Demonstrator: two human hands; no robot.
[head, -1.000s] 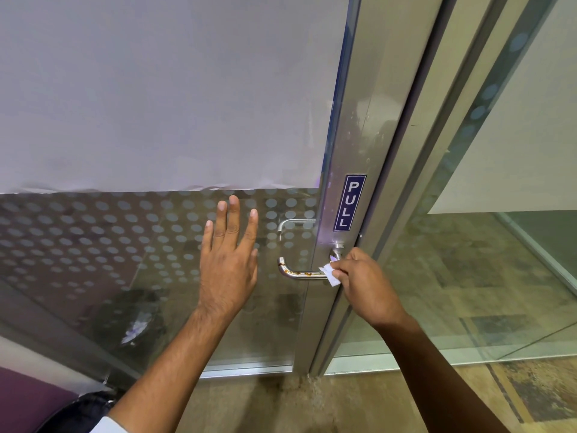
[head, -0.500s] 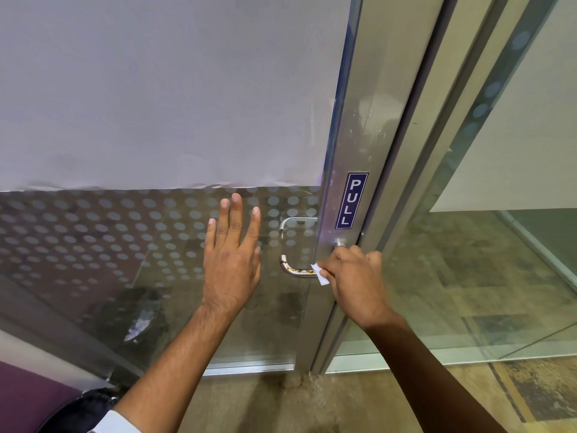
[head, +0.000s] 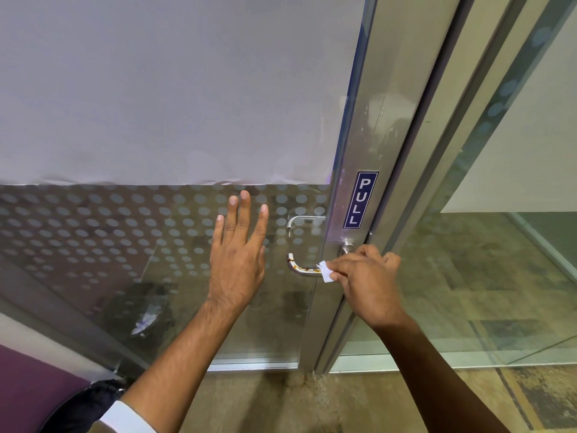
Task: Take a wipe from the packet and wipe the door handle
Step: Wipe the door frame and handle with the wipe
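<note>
**Handle wipe in progress: slip and missed-soil risks**

The curved brushed-steel door handle (head: 301, 267) projects from the aluminium door stile (head: 349, 214), below the blue PULL sticker (head: 360, 200). Brown soiling shows along its bar. The small white wipe (head: 325, 271) touches the bar near its mount, pinched in the clenched fingers of the right hand (head: 368, 276). The left hand (head: 239, 260) lies flat, fingers extended, on the dotted glass panel (head: 125, 232), grasping nothing. Likely faults: the small wipe slipping from the pinch, or the curved end remaining soiled.
</note>
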